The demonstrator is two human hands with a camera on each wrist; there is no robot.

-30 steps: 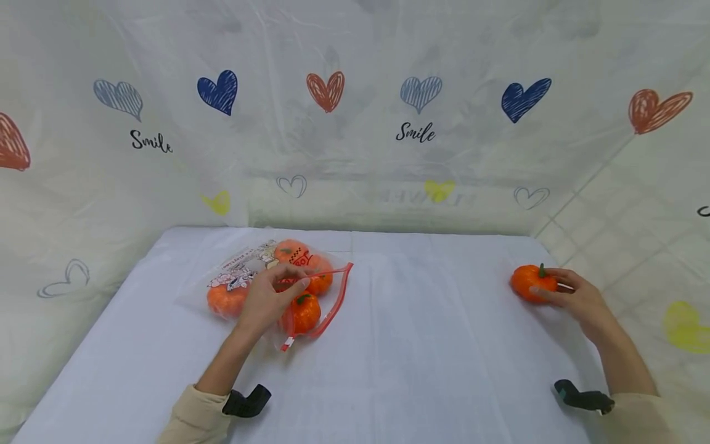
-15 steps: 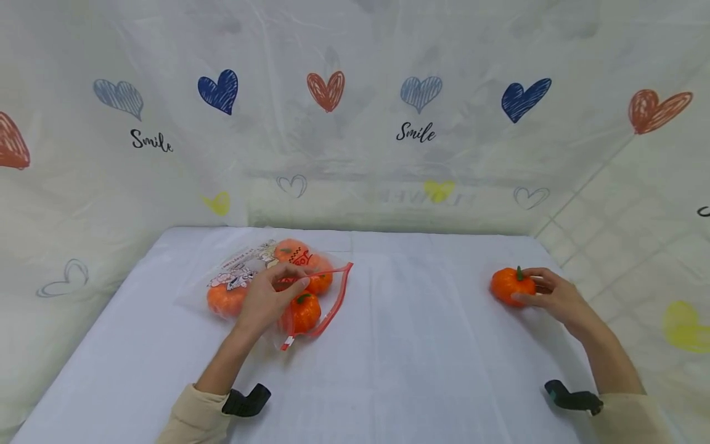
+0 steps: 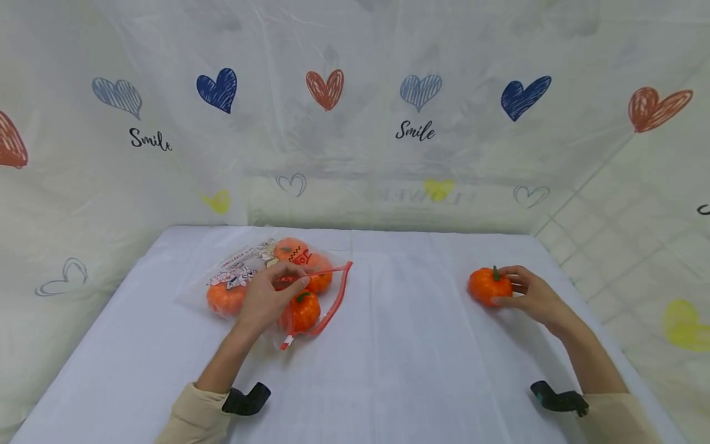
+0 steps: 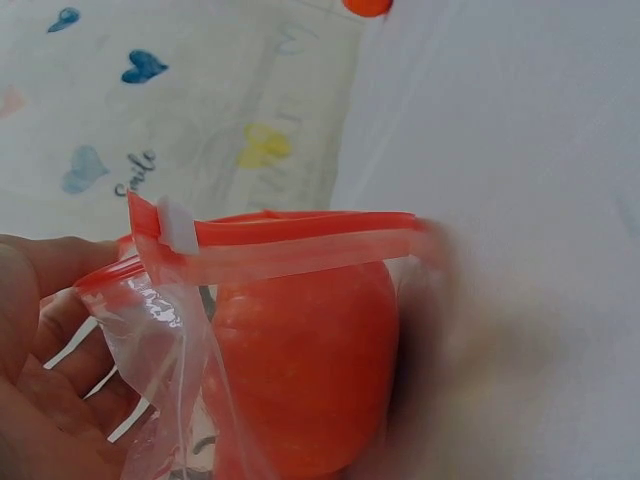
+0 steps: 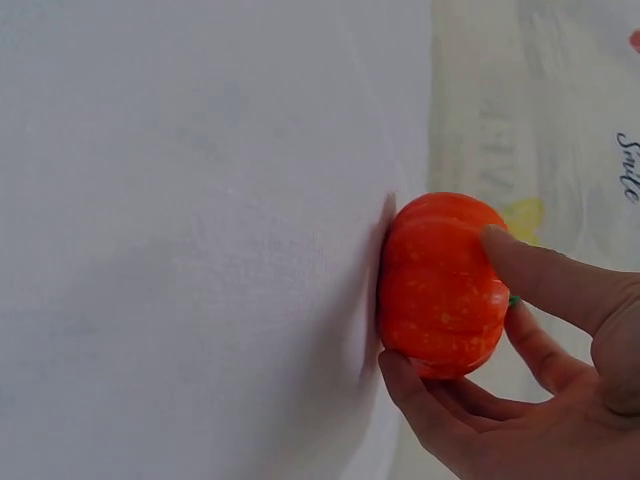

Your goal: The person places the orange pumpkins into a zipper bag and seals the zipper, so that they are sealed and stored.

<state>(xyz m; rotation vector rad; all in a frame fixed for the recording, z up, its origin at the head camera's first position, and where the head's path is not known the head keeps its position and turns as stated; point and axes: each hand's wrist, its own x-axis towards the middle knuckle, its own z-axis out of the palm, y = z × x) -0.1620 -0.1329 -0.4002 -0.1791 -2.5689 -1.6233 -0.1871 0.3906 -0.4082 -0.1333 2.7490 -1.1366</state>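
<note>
On the left of the table lies a clear zip bag (image 3: 235,271) with a red zip edge, printed figures and several orange pumpkins inside. My left hand (image 3: 269,296) pinches the red edge of its mouth between thumb and fingers, and the mouth gapes toward the right. One pumpkin (image 4: 305,370) sits just inside the opening. At the right of the table, my right hand (image 3: 532,296) grips another small orange pumpkin (image 3: 488,287) with a green stem. In the right wrist view the thumb and fingers curl round this pumpkin (image 5: 445,290), close over the white cloth.
A white cloth (image 3: 399,351) covers the table, with a stretch of it between the two hands. Pale sheeting (image 3: 355,148) printed with hearts hangs behind and at the sides. A black device (image 3: 246,399) is strapped at each wrist.
My right hand has moved left across the table with the pumpkin in its grip. The left hand and the bag have stayed in place.
</note>
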